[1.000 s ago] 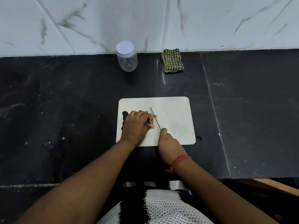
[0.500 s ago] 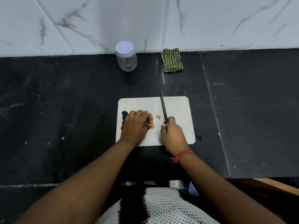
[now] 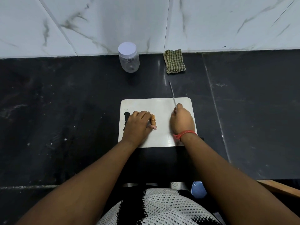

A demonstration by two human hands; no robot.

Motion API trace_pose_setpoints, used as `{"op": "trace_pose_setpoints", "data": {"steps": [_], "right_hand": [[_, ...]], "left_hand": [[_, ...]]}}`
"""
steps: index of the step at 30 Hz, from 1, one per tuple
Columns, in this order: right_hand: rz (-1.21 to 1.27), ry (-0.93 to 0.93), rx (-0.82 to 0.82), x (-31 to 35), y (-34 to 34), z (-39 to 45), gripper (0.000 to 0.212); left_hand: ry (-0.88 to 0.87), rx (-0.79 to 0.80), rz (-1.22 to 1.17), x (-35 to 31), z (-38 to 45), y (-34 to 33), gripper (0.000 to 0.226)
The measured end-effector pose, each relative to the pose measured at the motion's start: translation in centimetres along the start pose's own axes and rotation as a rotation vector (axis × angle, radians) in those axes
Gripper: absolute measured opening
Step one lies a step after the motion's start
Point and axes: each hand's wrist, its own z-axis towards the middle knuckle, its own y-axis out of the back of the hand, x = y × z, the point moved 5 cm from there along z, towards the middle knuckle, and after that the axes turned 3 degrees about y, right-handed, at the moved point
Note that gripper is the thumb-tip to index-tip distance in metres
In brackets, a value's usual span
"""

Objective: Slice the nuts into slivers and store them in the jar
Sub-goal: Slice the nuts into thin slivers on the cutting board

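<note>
Two hands are seen mid-slicing: nuts (image 3: 153,120) at frame centre are pinched by the left hand (image 3: 138,125) on the board (image 3: 162,137); the knife (image 3: 172,93) is gripped by the right hand (image 3: 181,120). Next, the blade must be brought back onto the nuts; the jar (image 3: 129,57) stands capped, upper centre.

Red wrist thread (image 3: 184,133), prob. dotted b/w top (image 3: 159,208).

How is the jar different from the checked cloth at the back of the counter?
The jar is clear plastic that you can see through; the checked cloth is green-and-cream fabric that you cannot. The jar stands upright with a white lid on; the cloth lies folded flat. The jar is round, the cloth roughly rectangular. Both sit on the black counter by the marble wall, and neither hand touches them.
</note>
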Motion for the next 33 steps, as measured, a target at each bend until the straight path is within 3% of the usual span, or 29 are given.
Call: {"op": "trace_pose_setpoints", "data": {"steps": [11,19,28,33], "right_hand": [[0.129,-0.043,0.014,-3.1,3.2,0.7,0.004],[0.179,-0.014,0.033,-1.8,3.5,-0.9,0.014],[0.238,0.030,0.222,0.8,0.8,-4.5,0.028],[0.206,0.119,0.273,2.2,0.0,-5.9,0.027]], "left_hand": [[-0.005,0.022,-0.067,0.2,-0.2,0.2,0.063],[-0.016,-0.019,-0.108,0.3,0.0,0.3,0.039],[-0.080,0.023,-0.025,0.3,-0.1,-0.1,0.048],[-0.041,-0.003,-0.081,0.4,-0.2,-0.3,0.035]]}}
